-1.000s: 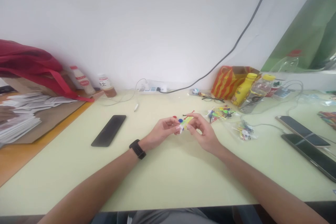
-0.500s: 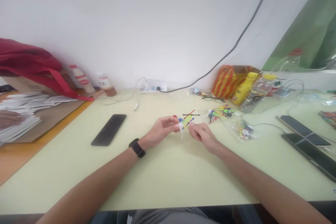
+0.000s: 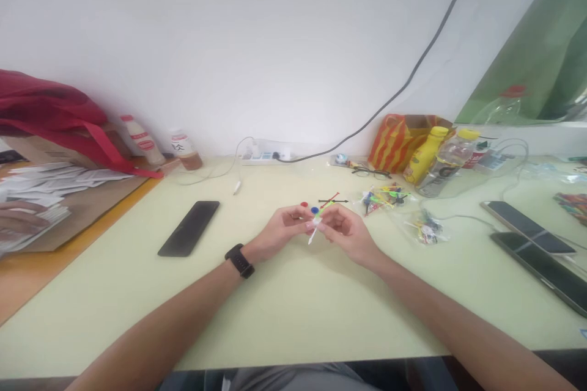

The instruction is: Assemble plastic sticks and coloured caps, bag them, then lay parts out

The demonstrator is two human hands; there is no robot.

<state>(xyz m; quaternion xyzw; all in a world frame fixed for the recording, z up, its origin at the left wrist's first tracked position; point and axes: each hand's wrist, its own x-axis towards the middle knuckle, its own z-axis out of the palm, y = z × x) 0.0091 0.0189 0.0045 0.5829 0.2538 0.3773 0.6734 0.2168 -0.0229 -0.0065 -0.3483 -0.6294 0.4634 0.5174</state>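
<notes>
Both my hands meet over the middle of the pale green table [image 3: 284, 311]. My left hand [image 3: 280, 229], with a black watch on its wrist, pinches a small bundle of thin coloured plastic sticks [image 3: 316, 224], white, yellow-green and blue. My right hand [image 3: 345, 231] closes its fingertips on the same bundle from the right. A red stick and a black stick [image 3: 332, 199] lie on the table just beyond my fingers, beside a small red piece [image 3: 303, 204].
Clear bags of coloured sticks [image 3: 383, 198] lie to the right. A black phone [image 3: 188, 228] lies left; two more phones [image 3: 534, 241] right. Bottles, glasses, a striped bag [image 3: 394, 140] and a power strip [image 3: 266, 154] line the wall. Another person's hand [image 3: 18, 220] rests on papers at far left.
My right hand dropped away from the bundle, then came back up to grip it again. The bundle now tilts with a white end pointing down-left. The hand at far left shifted.
</notes>
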